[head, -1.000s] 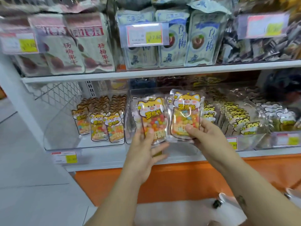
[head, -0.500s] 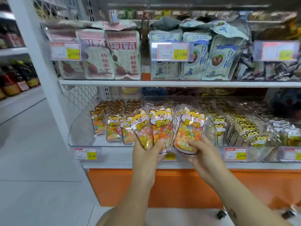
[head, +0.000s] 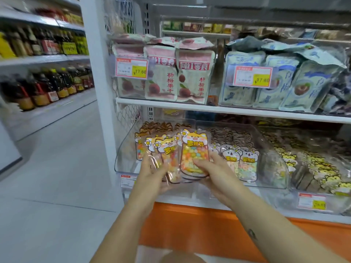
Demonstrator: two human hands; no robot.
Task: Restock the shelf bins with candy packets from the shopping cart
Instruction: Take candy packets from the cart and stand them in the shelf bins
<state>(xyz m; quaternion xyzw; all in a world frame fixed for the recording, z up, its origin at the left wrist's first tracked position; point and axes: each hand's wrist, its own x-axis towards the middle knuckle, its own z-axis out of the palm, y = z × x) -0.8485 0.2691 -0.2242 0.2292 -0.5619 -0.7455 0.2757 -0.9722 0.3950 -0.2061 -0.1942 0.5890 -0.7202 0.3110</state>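
Observation:
Both hands hold a fanned bunch of clear candy packets [head: 192,152] with yellow cartoon tops and coloured sweets inside. My left hand [head: 153,175] grips the bunch's left side from below. My right hand [head: 214,173] pinches the front packet's lower edge. The bunch sits in front of the leftmost clear shelf bin [head: 123,149], which has the same kind of packets standing upright at its back. The bin to the right [head: 273,158] holds similar packets with white animal tops [head: 241,162]. The shopping cart is out of view.
A white shelf upright [head: 98,92] stands left of the bins. Above, a shelf carries pink [head: 193,76] and blue snack bags [head: 275,82] behind price tags. Bottles line shelves across the aisle at left [head: 47,86]. An orange base panel [head: 190,221] runs under the lowest shelf.
The view has swung so the shelf sits further right. Both hands carried the packets leftward, from the middle bin to the leftmost bin, gathering them into a tighter fan.

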